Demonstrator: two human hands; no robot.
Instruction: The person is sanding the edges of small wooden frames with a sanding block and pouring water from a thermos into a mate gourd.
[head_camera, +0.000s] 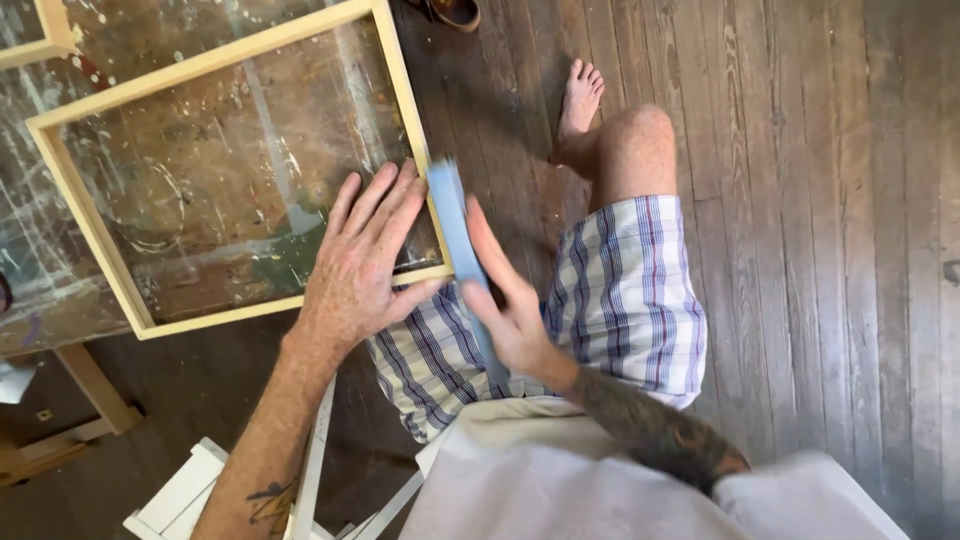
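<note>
A pale wooden frame (215, 52) lies on a paint-spattered table top (200, 180). My left hand (358, 262) rests flat, fingers spread, on the frame's near right corner. My right hand (505, 300) grips a long blue sanding block (452, 215) and holds it against the frame's right outer edge. The block's lower end is hidden behind my right palm.
Part of a second wooden frame (45, 35) shows at the top left. My bare leg and foot (580, 100) stand on the dark plank floor at the right. A white chair (190, 490) is below, and a shoe (455, 12) lies at the top.
</note>
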